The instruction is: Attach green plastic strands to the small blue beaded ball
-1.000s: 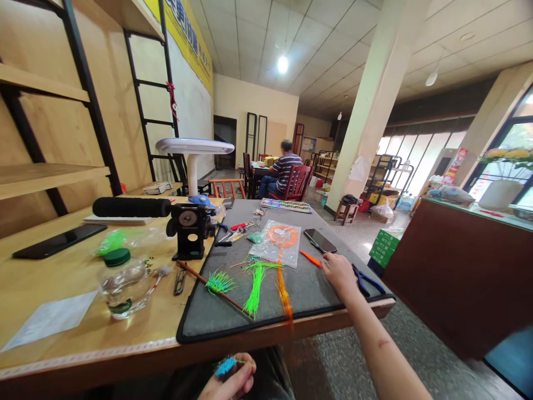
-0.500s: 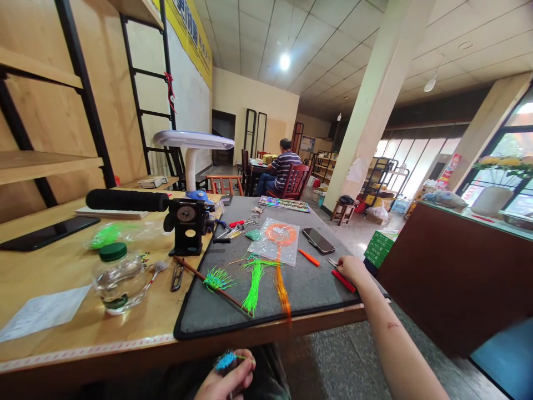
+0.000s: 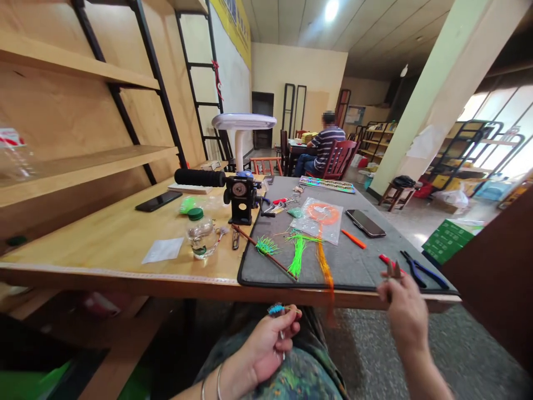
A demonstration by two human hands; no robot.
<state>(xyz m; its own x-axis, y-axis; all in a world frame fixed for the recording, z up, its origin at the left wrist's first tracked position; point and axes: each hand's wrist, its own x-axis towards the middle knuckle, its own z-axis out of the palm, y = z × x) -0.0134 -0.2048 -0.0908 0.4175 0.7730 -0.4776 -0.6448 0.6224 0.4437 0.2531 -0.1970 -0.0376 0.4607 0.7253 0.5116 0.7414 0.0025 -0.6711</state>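
Over my lap, my left hand is closed round a small piece with a bright blue tuft; a thin yellowish strand shows at its fingertips. I cannot make out the rest of that piece. My right hand is raised by the mat's right front edge, closed on small snips with two short metal blades pointing up. Just behind it lies a red-handled tool, partly hidden. To its right rest black and blue pliers. Green strands and orange strands lie on the grey mat.
A stick with a green tuft crosses the mat's left edge. Beyond are a phone, an orange tool and a plastic bag. A black clamp stand and a water bottle stand left. Someone sits far back.
My view has swung left and down. My right hand has lifted off the mat with the snips and come nearer. My left hand still holds the blue-tufted piece over my lap.
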